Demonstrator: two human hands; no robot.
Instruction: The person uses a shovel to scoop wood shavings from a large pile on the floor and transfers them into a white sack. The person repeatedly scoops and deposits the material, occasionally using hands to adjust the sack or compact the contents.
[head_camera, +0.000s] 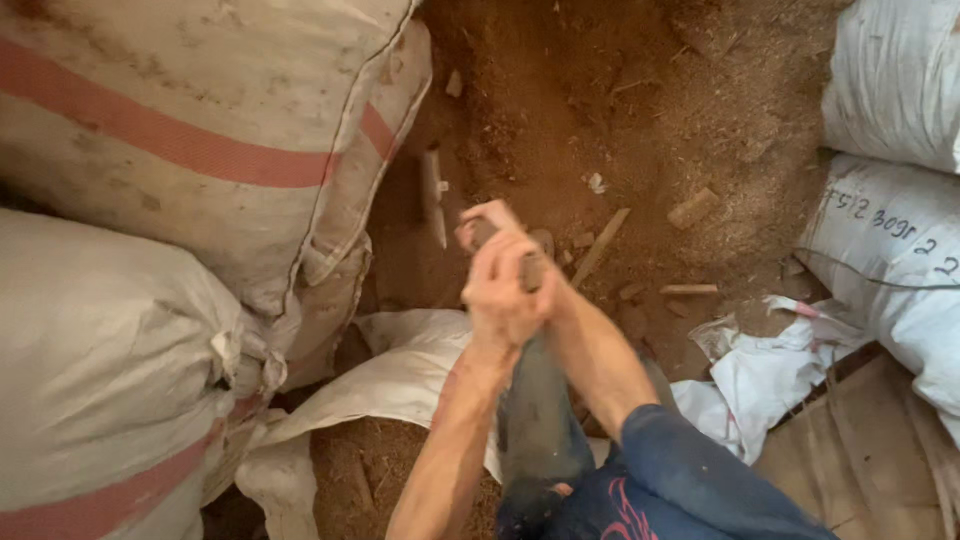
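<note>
- Reddish-brown dirt floor (620, 90) fills the middle, with wood chips and sawdust scattered on it.
- Big white sacks with red stripes (190, 140) stand at the left; more white sacks (890, 230) are cut off at the right edge.
- Both hands, left hand (500, 300) and right hand (535, 270), are clasped together around a dark tool handle (540, 420).
- Only the tip of the handle shows above the fingers; its lower end is hidden behind the blue sleeve (690, 470).
- An open sack of sawdust (370, 460) lies below the arms, partly hidden.

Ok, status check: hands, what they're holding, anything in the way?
Left hand and right hand clasped on dark handle. Open sack below. Wood scraps on sawdust beyond.
</note>
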